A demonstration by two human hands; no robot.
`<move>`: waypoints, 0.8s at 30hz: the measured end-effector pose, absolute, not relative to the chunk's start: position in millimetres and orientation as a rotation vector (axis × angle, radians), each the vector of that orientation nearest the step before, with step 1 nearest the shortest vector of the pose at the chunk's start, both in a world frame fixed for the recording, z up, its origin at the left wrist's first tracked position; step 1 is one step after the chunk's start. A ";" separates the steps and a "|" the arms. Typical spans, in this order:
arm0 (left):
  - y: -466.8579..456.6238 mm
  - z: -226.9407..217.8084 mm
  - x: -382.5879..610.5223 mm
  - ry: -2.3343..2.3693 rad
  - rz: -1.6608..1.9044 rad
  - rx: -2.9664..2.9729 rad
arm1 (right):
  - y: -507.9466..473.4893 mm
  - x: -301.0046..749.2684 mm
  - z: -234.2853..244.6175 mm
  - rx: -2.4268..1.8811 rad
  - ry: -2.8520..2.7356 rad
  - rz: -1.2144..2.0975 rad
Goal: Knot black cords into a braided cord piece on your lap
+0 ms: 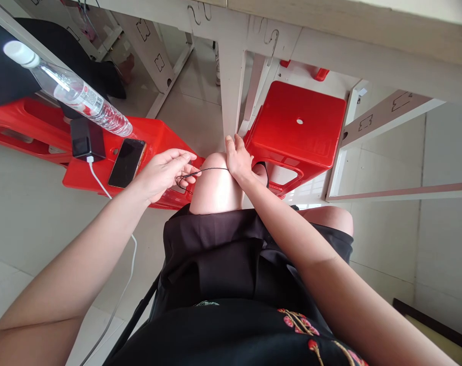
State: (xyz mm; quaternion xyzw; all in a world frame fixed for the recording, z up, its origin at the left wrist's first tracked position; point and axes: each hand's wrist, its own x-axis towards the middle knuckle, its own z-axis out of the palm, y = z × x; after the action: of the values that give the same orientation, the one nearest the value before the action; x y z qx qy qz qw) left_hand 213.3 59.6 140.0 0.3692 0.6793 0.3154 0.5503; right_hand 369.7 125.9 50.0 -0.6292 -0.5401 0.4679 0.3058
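Note:
I look down at my lap and bare knee [215, 188]. A thin black cord [210, 171] is stretched across the knee between my two hands. My left hand [164, 173] pinches the cord's looped end with closed fingers, left of the knee. My right hand [237, 158] rests on the far side of the knee with fingers together, the cord running to its palm side; the grip itself is hidden.
A red stool [297, 124] stands under a white table [330, 46] ahead. On the red stool at left [158, 140] lie a dark phone [126, 162], a black charger [86, 138] with a white cable [127, 274], and a clear water bottle [74, 91]. The floor is pale tile.

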 end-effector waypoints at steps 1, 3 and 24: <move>61.3 140.6 215.7 1.603 0.730 0.885 | 125.9 369.7 49.9 -1.666 -1.429 1.238; 64.7 142.0 220.9 1.594 0.698 0.904 | 125.8 369.7 50.0 -1.672 -1.428 1.238; 84.9 137.2 255.1 1.750 0.462 1.265 | 127.5 369.7 47.6 -1.651 -1.412 1.250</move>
State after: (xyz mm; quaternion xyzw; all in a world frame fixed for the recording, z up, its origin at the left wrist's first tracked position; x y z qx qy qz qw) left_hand 255.1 84.9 137.2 0.5115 0.7077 0.1870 0.4501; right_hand 369.7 127.5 47.6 -0.6258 -0.5351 0.4739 0.3121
